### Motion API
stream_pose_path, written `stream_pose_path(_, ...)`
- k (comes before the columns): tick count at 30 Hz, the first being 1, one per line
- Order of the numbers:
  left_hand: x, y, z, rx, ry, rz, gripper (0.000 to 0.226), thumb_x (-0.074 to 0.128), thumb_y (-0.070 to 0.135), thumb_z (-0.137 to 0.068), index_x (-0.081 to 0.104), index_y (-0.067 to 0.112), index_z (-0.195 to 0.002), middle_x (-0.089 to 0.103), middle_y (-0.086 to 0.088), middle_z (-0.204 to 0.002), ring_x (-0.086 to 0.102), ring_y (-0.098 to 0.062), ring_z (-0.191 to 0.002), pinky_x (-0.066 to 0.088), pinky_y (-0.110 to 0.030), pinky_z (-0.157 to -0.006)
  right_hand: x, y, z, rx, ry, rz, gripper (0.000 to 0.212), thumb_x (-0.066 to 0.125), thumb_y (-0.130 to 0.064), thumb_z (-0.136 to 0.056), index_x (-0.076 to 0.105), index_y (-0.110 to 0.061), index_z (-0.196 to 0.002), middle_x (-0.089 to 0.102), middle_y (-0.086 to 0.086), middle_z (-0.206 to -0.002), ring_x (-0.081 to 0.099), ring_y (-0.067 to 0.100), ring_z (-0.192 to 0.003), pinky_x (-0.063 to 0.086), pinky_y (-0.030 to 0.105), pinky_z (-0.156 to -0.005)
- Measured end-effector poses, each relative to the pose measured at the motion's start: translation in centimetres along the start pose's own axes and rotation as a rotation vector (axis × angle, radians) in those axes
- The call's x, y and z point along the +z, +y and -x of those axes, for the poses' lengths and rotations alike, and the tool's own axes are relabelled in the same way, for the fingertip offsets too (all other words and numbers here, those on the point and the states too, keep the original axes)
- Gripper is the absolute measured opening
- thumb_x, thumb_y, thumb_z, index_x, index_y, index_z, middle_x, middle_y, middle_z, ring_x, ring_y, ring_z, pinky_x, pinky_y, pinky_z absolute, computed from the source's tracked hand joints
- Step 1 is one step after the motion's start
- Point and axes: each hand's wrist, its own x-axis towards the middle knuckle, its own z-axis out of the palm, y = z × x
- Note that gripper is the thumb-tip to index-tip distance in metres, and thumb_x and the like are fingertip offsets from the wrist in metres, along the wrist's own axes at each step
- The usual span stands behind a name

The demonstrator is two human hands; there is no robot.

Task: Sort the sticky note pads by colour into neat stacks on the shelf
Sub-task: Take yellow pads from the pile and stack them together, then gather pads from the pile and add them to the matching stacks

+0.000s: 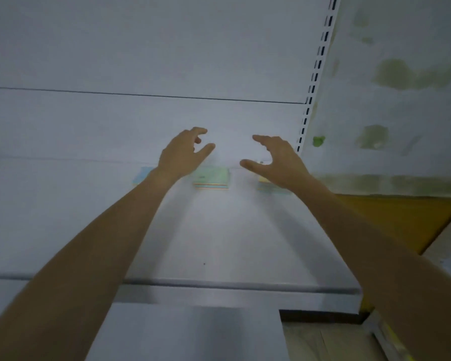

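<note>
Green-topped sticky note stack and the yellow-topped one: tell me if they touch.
Apart. The head view shows bare shelf between the green-topped stack and the yellow-topped stack.

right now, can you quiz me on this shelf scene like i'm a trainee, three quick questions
1. True or false: the left hand grips a pad.
2. How many stacks of pads sit on the shelf? A) one B) three C) five
3. Fill in: the middle stack has a ____ top sheet.

Key: 1 false. 2 B: left stack, middle stack, right stack. 3 green.
</note>
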Motion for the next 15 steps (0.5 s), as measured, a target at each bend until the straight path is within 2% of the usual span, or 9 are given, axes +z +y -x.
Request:
stream_pose_path(3, -4.9, -4.1, 2.2, -0.012, 0.012, -0.197, 0.045, 0.047, 0.043, -0.091, 0.045, 0.023, -0.132, 0.058, -0.005, -0.122, 0.056, -0.023, -0.11, 0.043, -0.037, -0.092, 4.0, -6.1, -0.6, -0.119, -0.116, 0.045, 0.065, 0.058, -0.052, -0.081, 0.039, -0.027, -0.137, 0.048, 0.004, -0.135, 0.046, 0.02, -0.123, 0.037, 0.035, -0.106)
stream_pose_path(7, -12.5, -11.0, 6.4, -0.091, -0.013, -0.396, 0.045, 0.043, 0.042, -0.093, 0.042, 0.023, -0.134, 0.057, -0.007, -0.124, 0.053, -0.025, -0.116, 0.044, -0.039, -0.094, 10.2, -15.2, -0.9, -0.233, -0.237, 0.046, 0.058, 0.056, -0.052, -0.083, 0.041, -0.028, -0.135, 0.052, 0.002, -0.13, 0.048, 0.018, -0.12, 0.037, 0.031, -0.1)
stream_pose_path(12, -23.3, -20.8, 13.5, -0.193, -0.011, -0.477, 0.041, 0.043, 0.038, -0.094, 0.044, 0.022, -0.132, 0.059, -0.007, -0.122, 0.055, -0.024, -0.113, 0.045, -0.037, -0.091, 18.7, -27.3, 0.3, -0.357, -0.303, -0.033, 0.047, 0.052, -0.046, -0.088, 0.047, -0.026, -0.13, 0.057, 0.003, -0.123, 0.051, 0.019, -0.115, 0.04, 0.032, -0.096)
stream_pose_path(15, -29.4, -26.2, 15.9, -0.256, 0.034, -0.448, 0.04, 0.045, 0.036, -0.094, 0.046, 0.02, -0.131, 0.061, -0.008, -0.12, 0.057, -0.026, -0.11, 0.045, -0.036, -0.09, 22.6, -34.2, -0.2, -0.422, -0.307, -0.071, 0.041, 0.05, -0.043, -0.09, 0.051, -0.023, -0.126, 0.058, 0.004, -0.12, 0.052, 0.02, -0.112, 0.042, 0.034, -0.096)
